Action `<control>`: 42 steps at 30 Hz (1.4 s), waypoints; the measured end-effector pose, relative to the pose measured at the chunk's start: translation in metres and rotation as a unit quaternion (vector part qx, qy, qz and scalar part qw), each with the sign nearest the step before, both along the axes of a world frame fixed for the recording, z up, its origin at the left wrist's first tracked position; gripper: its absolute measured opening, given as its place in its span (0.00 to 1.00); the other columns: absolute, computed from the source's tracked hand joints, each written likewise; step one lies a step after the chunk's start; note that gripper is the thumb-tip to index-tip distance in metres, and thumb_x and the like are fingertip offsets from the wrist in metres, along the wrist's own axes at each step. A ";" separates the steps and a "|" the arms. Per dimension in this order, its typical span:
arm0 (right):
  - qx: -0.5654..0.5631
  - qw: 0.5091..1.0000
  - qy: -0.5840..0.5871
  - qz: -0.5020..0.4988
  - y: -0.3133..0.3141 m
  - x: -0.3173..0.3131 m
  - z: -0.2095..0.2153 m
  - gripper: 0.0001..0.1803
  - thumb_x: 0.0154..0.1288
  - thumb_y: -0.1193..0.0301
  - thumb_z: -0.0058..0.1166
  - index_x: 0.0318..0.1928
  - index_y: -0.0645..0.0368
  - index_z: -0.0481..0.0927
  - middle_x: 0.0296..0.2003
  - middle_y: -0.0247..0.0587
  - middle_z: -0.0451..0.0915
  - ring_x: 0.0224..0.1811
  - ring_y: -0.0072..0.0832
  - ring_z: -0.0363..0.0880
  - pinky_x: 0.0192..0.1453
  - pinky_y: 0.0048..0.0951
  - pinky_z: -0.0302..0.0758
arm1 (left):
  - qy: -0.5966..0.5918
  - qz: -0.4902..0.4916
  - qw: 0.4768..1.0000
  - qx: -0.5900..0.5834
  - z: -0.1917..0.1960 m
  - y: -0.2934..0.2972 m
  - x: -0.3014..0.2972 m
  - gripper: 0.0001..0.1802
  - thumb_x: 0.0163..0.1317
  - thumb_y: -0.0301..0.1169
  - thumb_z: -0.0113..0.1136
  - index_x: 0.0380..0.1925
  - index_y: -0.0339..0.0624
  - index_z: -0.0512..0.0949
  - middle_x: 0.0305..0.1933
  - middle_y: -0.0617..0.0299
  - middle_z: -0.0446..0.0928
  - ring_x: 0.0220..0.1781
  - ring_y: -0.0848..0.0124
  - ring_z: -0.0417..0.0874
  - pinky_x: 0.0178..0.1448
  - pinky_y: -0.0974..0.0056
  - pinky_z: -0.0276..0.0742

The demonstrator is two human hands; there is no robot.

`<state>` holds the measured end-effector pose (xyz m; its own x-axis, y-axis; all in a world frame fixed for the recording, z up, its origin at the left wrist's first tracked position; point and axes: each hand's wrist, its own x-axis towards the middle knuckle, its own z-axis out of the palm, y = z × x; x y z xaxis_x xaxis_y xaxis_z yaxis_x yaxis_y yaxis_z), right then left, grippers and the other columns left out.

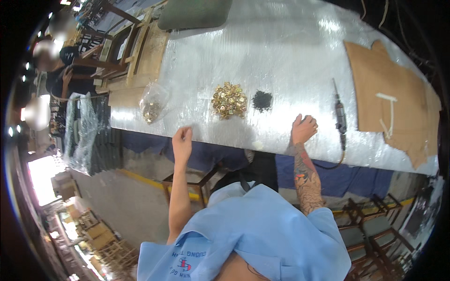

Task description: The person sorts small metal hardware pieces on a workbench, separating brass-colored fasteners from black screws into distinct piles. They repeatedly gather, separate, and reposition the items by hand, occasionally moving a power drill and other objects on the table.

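My left hand (183, 140) hovers at the table's near edge, its fingers curled toward the thumb; anything inside them is hidden. Resting on the table to the right, my right hand (304, 129) has its fingers bent in, and I cannot see what they hold, if anything. Between and beyond the hands lies a heap of small gold-coloured metal fittings (229, 100). Just right of it sits a smaller pile of black screws or similar small pieces (262, 101). A clear plastic bag (153, 104) with more gold-coloured pieces stands beyond my left hand.
A power screwdriver (340, 114) with a cable lies right of my right hand. Brown cardboard (389, 93) covers the table's right end. A dark padded seat (194, 13) lies at the far edge. Wooden chair frames (122, 51) and another person (65, 70) are at the left.
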<state>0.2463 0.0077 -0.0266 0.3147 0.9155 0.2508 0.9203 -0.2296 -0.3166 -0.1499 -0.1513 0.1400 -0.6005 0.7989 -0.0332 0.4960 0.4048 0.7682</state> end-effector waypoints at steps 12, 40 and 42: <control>-0.063 0.938 0.231 0.251 0.003 -0.052 0.002 0.17 0.63 0.60 0.61 0.42 0.61 0.84 0.36 0.50 0.82 0.41 0.49 0.81 0.48 0.47 0.76 | -0.311 0.347 0.784 -0.410 -0.188 -0.415 0.086 0.17 0.69 0.44 0.58 0.35 0.40 0.81 0.27 0.59 0.78 0.30 0.67 0.82 0.30 0.65 0.71; -0.014 0.937 0.168 0.305 0.006 -0.078 -0.004 0.08 0.63 0.72 0.54 0.37 0.65 0.82 0.33 0.56 0.80 0.38 0.56 0.80 0.44 0.51 0.75 | -0.273 0.302 0.861 -0.304 -0.207 -0.209 0.033 0.26 0.64 0.49 0.57 0.44 0.35 0.85 0.31 0.48 0.85 0.30 0.58 0.86 0.34 0.54 0.80; -0.050 0.932 0.152 0.325 0.004 -0.075 -0.002 0.10 0.68 0.71 0.54 0.41 0.66 0.80 0.37 0.54 0.79 0.41 0.53 0.79 0.46 0.48 0.75 | -0.285 0.330 0.858 -0.271 -0.218 -0.197 0.029 0.26 0.65 0.49 0.56 0.46 0.36 0.84 0.30 0.49 0.84 0.28 0.59 0.85 0.32 0.56 0.79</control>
